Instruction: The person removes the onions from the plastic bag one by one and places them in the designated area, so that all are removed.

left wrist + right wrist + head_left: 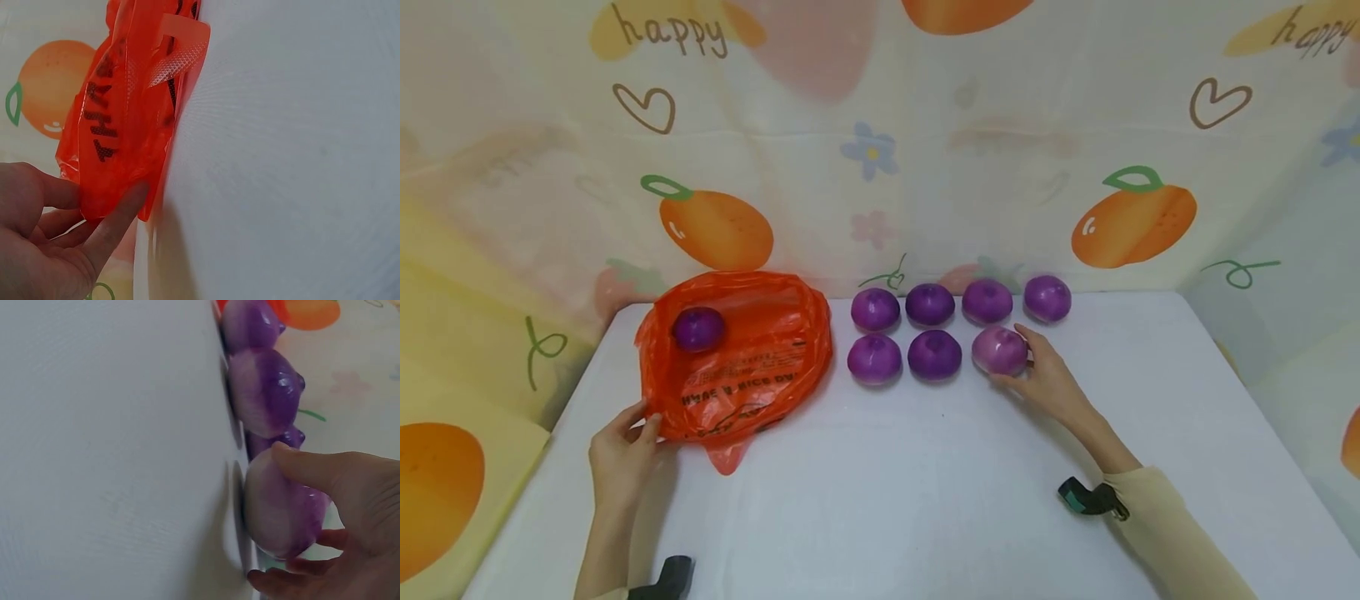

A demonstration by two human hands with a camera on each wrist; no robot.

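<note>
A red plastic bag (741,429) lies on the left with its mouth spread open and printed letters on it. Inside it sits one purple onion (698,329). My left hand (622,454) pinches the bag's near left corner between thumb and fingers, also seen closely in the left wrist view. At the right end of the front row, my right hand (1051,377) holds a paler purple onion (998,350), thumb on one side and fingers on the other. In the right wrist view this onion (281,512) is low over the table, beside its neighbour.
Two more onions, one (935,356) in the middle and one (875,360) nearer the bag, share the front row. Several onions stand in a row behind, ending with one (1047,298) at the right. A patterned cloth (925,208) hangs behind the white table (880,500).
</note>
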